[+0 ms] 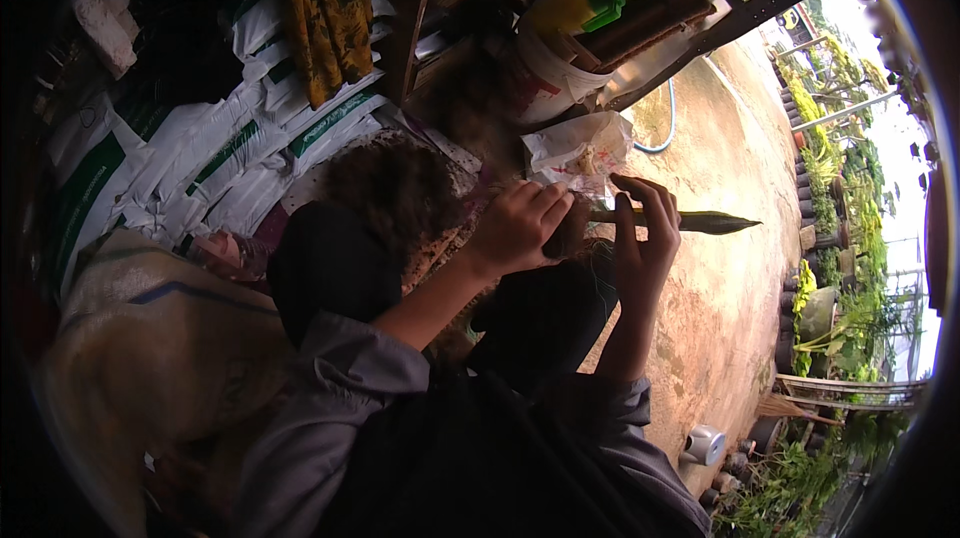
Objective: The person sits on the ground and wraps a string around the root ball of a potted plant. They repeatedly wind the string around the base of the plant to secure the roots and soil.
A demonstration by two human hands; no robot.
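A plant with a long, pointed green leaf (716, 223) lies sideways before me, its tip towards the right. My left hand (525, 219) is curled around the plant's dark base (571, 226); whether that is a small pot or a root ball is hard to tell in the shadow. Over the leaf is my right hand (649, 226), thumb and fingertips apart with nothing visible between them. The leaf passes beneath this hand. Thin pale strands, perhaps roots, hang below the base. Left of my left hand sits a heap of dark soil (397, 185), partly hidden by my knee.
A clear plastic bag (581, 144) with red print lies just beyond my hands. Behind it, a white bucket (551, 84) stands near a yellow spray bottle (562, 11) with a green nozzle. White-and-green packages (225, 140) are stacked left, above a woven sack (180, 328). Potted plants (825, 238) line the right.
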